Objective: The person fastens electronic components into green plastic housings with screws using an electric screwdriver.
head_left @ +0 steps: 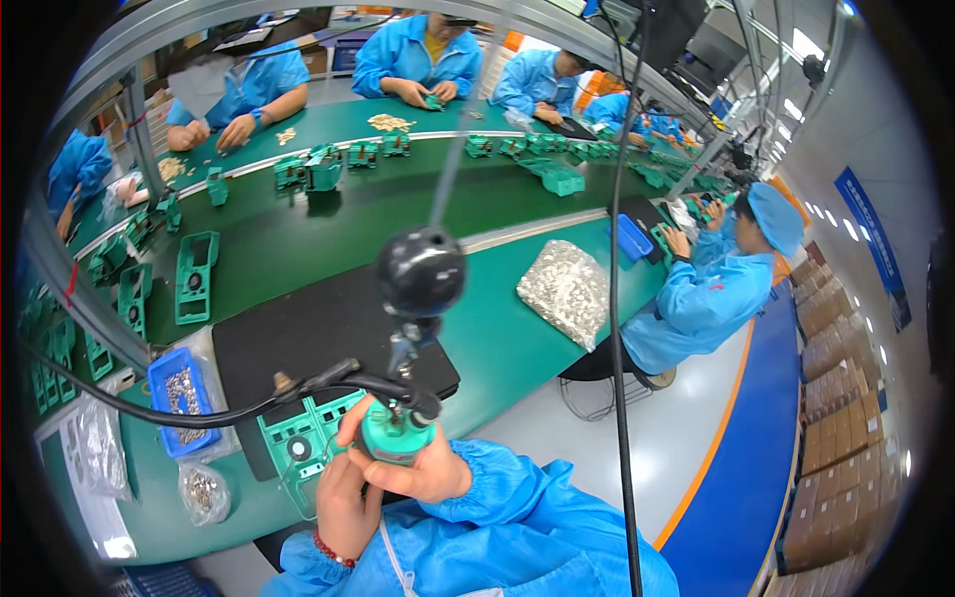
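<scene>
My right hand [430, 472] is wrapped round a green, rounded power screwdriver [390, 434], with a black hose joined at its top. Close below it, my left hand [348, 497], a red bead bracelet at the wrist, has its fingers drawn together; what they hold, if anything, is hidden. Just left of both hands, a green plastic housing [298, 450] with a round black part lies at the edge of the black mat [288, 343]. The screwdriver's tip is out of sight behind my hands. A black ball [422, 271] on a rod hangs in front of the mat.
A blue tray [184, 400] of small metal parts and a clear bag [204, 494] stand left. A large bag [565, 291] of small parts lies right. Green housings [197, 277] line the dark green belt [398, 199]. A co-worker [706, 289] sits right; several others work across.
</scene>
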The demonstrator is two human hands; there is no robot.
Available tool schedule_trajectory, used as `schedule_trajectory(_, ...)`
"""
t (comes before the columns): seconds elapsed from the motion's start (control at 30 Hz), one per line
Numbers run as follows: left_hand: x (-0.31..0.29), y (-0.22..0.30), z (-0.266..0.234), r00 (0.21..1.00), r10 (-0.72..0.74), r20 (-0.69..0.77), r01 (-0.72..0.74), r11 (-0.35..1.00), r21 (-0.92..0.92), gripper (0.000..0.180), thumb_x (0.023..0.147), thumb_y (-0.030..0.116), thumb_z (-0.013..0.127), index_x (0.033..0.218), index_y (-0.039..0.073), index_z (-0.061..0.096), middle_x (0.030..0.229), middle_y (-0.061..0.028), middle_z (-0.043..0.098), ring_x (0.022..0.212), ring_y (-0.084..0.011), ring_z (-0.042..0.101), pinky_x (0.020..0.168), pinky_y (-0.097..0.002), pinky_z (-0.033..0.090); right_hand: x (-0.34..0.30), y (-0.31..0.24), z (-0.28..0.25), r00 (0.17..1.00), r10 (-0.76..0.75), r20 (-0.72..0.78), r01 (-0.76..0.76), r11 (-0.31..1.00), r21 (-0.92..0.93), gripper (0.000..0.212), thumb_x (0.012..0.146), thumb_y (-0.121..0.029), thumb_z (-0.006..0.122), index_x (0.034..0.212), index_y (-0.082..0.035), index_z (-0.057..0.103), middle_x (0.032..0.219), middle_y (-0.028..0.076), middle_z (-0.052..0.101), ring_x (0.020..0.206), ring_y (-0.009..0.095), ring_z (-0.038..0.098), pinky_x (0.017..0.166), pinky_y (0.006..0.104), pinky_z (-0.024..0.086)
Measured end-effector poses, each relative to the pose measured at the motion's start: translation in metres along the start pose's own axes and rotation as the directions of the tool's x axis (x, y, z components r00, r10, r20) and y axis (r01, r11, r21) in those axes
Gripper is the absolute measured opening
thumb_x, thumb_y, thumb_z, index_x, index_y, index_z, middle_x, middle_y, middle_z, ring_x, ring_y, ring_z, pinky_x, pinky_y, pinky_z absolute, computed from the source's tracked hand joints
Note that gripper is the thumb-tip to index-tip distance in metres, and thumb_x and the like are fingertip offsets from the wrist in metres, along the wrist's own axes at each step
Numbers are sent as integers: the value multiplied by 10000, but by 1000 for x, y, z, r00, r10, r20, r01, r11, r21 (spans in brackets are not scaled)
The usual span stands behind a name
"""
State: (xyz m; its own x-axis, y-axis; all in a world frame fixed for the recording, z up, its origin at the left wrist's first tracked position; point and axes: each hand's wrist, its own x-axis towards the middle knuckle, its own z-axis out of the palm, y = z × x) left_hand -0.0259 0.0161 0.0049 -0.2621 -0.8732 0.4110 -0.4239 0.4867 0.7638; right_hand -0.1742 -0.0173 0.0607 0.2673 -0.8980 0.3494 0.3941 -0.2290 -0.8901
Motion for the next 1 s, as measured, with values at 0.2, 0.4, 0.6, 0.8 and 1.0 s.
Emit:
schedule_trajectory(0.2, -1, 3, 2, 1000, 20, -23, -20, 1000, -3, 163, 788, 1, 685, 940, -10, 628, 898, -155, 591, 835, -368, 592, 743, -436, 472, 3, 1, -12, 991, -94, 91, 116, 955, -273, 430, 821, -210, 743, 1138, 32, 582, 1027, 102, 613, 961, 183, 576, 865, 341, 478)
schedule_trajectory(0.4, 2, 3, 7, 1000, -7, -11, 7, 997, -71, 141, 811, 30, 699, 934, 12, 633, 887, -114, 594, 838, -313, 608, 752, -406, 486, 2, -16, 1, 999, 45, 3, -45, 999, 14, 616, 835, -500, 755, 1068, 1, 481, 669, 86, 536, 541, 131, 491, 479, 268, 389)
schedule_trajectory(0.6, -2, 1, 4, 999, -32, -6, 32, 999, -42, 159, 811, 33, 705, 954, 11, 638, 906, -96, 616, 850, -290, 618, 753, -392, 487, 4, -11, 1, 999, 49, -20, -50, 997, -53, 630, 832, -514, 754, 1064, 3, 477, 660, 84, 529, 527, 131, 491, 462, 259, 389)
schedule_trajectory(0.8, -2, 2, 4, 1000, -12, 10, 13, 999, -45, 163, 813, 27, 698, 961, 5, 634, 916, -106, 614, 862, -296, 616, 760, -395, 486, 4, -14, 3, 998, 65, 3, -65, 997, -34, 640, 828, -529, 753, 1064, -2, 479, 656, 75, 534, 530, 127, 498, 479, 256, 397)
schedule_trajectory(1.0, 0, 1, 7, 999, 30, 33, -27, 996, -86, 159, 808, 23, 694, 950, 2, 624, 907, -117, 598, 861, -310, 603, 765, -406, 480, -6, -13, -5, 991, 128, 36, -132, 982, 137, 512, 818, -297, 789, 1132, 39, 564, 862, 59, 588, 760, 74, 525, 692, 227, 429)
